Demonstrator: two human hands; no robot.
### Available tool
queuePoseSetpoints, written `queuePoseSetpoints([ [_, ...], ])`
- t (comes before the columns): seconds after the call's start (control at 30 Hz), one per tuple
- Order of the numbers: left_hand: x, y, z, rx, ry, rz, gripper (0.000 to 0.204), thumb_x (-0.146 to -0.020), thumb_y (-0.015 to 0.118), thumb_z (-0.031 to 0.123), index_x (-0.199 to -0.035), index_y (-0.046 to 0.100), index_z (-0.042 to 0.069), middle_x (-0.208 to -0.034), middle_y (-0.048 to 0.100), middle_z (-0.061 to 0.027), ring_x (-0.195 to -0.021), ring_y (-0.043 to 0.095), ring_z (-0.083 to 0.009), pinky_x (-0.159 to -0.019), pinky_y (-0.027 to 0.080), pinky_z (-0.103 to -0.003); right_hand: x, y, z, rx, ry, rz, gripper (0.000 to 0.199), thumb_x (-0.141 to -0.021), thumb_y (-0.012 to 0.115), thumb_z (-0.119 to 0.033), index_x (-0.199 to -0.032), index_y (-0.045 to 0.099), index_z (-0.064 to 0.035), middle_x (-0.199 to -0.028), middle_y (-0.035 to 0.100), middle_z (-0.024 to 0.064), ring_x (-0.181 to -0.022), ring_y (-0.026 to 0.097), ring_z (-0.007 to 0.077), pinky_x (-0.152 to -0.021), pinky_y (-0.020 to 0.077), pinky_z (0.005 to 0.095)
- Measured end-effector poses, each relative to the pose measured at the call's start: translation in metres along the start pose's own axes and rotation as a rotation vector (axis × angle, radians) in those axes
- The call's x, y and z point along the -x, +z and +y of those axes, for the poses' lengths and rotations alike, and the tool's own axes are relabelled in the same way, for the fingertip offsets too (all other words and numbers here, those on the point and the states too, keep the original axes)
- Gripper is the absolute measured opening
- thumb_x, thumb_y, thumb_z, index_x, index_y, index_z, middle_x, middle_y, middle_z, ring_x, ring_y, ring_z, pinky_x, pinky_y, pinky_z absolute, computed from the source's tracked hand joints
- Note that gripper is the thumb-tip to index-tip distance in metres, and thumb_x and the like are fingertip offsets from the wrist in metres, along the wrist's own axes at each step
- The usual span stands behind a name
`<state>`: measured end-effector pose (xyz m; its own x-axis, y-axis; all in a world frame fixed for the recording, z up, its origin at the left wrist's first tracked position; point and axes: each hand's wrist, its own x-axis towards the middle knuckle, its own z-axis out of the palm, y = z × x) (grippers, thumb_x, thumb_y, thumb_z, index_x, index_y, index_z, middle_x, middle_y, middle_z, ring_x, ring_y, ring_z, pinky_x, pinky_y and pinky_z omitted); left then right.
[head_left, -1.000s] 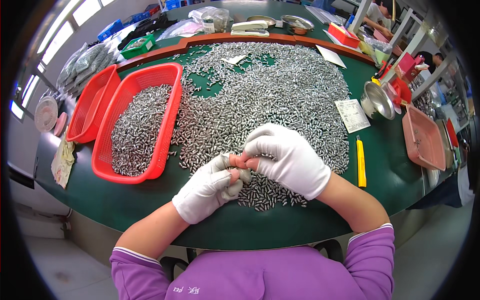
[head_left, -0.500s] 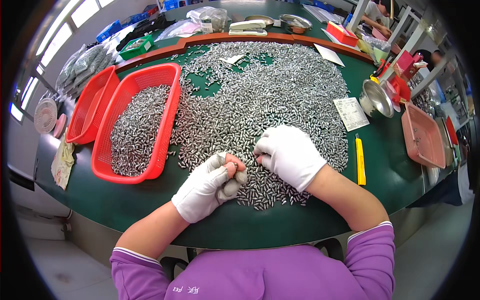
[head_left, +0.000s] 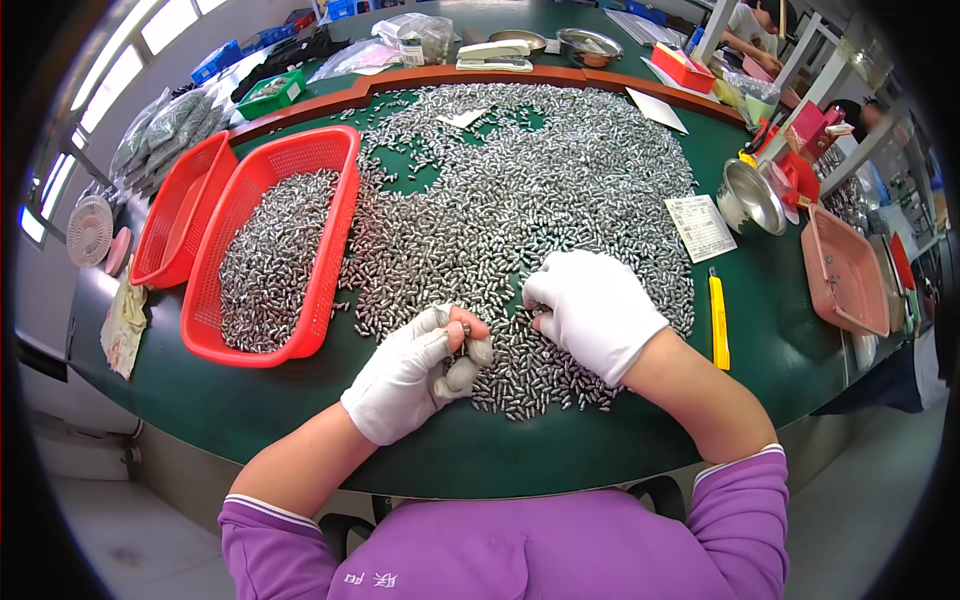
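Note:
A wide layer of small, shiny, silver bullet-shaped metal pieces (head_left: 480,230) covers the middle of the green table. My left hand (head_left: 410,372), in a white glove with bare thumb and finger ends, is closed above the near edge of this layer. A small metal piece (head_left: 466,329) shows between its thumb and forefinger. To its right, my right hand (head_left: 598,312), also white-gloved, reaches down into the pieces with its fingers bent together. What those fingertips pinch, if anything, is hidden beneath the glove.
A red perforated basket (head_left: 350,200) full of metal pieces stands left, beside another red basket (head_left: 175,225). On the right lie a yellow cutter (head_left: 719,320), a printed slip (head_left: 700,228), a steel bowl (head_left: 752,198) and a pink tray (head_left: 845,305). A wooden rail (head_left: 400,76) bounds the back.
My right hand has shifted slightly to the right and its fingers are drawn closer together. The left hand has barely moved and stays closed.

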<state>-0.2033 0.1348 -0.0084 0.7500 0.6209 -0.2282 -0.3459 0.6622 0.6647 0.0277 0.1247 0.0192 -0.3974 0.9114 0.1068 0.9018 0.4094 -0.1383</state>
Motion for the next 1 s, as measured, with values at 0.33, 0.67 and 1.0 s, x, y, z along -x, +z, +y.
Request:
queuePoseSetpoints([
  [0.33, -0.001, -0.005, 0.001, 0.046, -0.023, -0.022, 0.026, -0.094, 0.062, 0.020, -0.114, 0.053, 0.006, -0.095, 0.060, -0.0022, -0.068, 0.046, -0.0061, -0.063, 0.040, -0.019, -0.007, 0.002, -0.003, -0.059, 0.016, 0.038, 0.009, -0.081, 0.066, -0.017, -0.082, 0.062, -0.0092, -0.080, 0.060, 0.0091, -0.081, 0.061, 0.0293, -0.073, 0.0489, 0.0404],
  [0.67, 0.002, 0.002, 0.002, 0.006, -0.058, -0.034, 0.029, -0.090, 0.069, 0.019, -0.112, 0.051, 0.010, -0.098, 0.059, -0.0020, -0.075, 0.050, -0.0045, -0.069, 0.043, -0.018, -0.011, 0.005, -0.022, -0.899, -0.150, 0.198, 0.010, -0.084, 0.067, -0.011, -0.090, 0.066, -0.0030, -0.091, 0.064, 0.0111, -0.089, 0.062, 0.0275, -0.080, 0.0503, 0.0351],
  [1.0, 0.002, 0.001, 0.000, -0.052, -0.020, 0.028, 0.018, -0.093, 0.065, 0.019, -0.106, 0.054, 0.011, -0.092, 0.059, -0.0011, -0.067, 0.045, -0.0046, -0.060, 0.037, -0.017, -0.007, 0.000, -0.004, -0.336, -0.099, 0.107, 0.016, -0.079, 0.069, -0.013, -0.094, 0.069, -0.0097, -0.095, 0.064, 0.0075, -0.088, 0.063, 0.0282, -0.078, 0.0517, 0.0376],
])
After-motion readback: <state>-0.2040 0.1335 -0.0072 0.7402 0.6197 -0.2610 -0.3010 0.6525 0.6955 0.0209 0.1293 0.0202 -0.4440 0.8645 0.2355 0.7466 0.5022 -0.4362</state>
